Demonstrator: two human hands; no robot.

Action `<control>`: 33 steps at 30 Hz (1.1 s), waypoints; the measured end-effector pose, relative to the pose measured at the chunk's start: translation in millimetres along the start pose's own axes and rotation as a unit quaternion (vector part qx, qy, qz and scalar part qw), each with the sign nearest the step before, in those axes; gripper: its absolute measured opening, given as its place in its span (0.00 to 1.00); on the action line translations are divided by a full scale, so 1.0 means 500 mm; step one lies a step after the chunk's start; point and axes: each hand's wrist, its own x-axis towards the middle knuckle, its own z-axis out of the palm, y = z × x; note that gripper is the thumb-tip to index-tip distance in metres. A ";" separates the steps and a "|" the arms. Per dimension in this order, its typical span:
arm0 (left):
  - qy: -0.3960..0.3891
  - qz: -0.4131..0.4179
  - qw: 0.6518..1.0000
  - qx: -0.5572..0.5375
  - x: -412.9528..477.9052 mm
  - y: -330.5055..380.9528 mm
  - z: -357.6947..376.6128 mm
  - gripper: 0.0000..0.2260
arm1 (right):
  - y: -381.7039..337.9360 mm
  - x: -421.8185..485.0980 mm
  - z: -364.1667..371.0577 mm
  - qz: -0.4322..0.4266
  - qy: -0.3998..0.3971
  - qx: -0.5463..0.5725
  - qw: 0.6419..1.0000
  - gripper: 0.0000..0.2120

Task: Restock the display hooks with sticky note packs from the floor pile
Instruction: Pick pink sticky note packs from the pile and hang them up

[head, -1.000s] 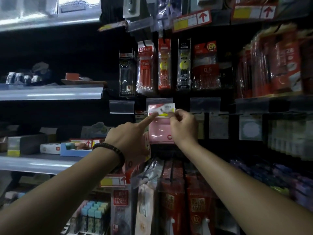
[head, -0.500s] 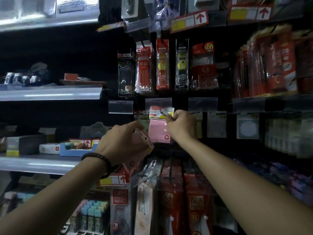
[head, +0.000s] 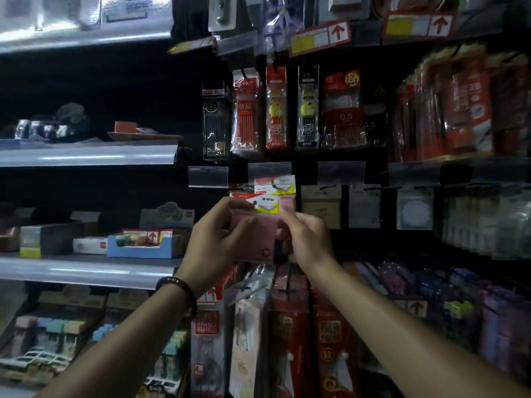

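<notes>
Pink sticky note pack, yellow-and-white header, pinched by both hands

The left hand, which a second ago points one finger at the hanging pack and then draws back closed, now grips a pink sticky note pack raised in front of the hook. The right hand, earlier pinching the header of the hung pack, now sits lower, at 5 o'clock of it, fingertips on the raised pack's right edge.
</notes>
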 end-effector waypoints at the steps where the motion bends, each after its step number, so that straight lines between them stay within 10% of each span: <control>1: 0.000 0.006 1.000 -0.003 -0.001 0.000 0.007 0.07 | -0.003 -0.002 0.003 0.022 -0.012 0.028 0.999 0.28; 5: 0.013 0.008 1.000 -0.002 0.004 -0.012 0.029 0.08 | -0.021 0.009 0.006 0.066 -0.011 0.060 0.996 0.11; 33: 0.075 0.083 0.984 0.136 0.129 -0.076 0.082 0.18 | -0.020 0.121 0.030 -0.051 0.171 -0.022 0.984 0.12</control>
